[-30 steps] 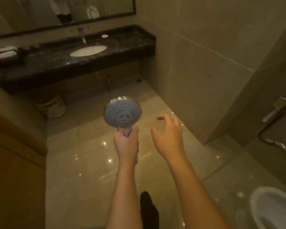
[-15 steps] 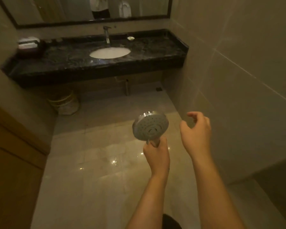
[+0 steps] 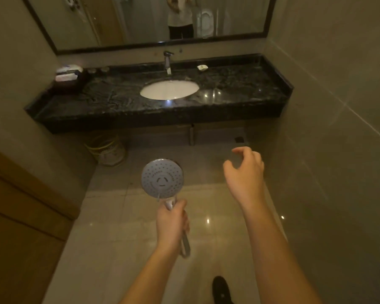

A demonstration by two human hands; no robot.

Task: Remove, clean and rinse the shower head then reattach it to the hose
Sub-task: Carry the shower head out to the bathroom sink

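Note:
The round chrome shower head stands upright with its spray face turned toward me, detached from any hose. My left hand grips its handle just below the head, and the handle's lower end sticks out under my fist. My right hand hovers to the right of the head at about the same height, fingers apart and curled, holding nothing. No hose is in view.
A black stone counter with a white oval sink and a tap lies ahead under a mirror. A bin sits below it on the left. A tiled wall runs along the right, a wooden door along the left.
The view has swung left and forward toward the sink counter, losing the toilet and hose on the right. The shower head stays upright in my left hand; my right hand stays open beside it.

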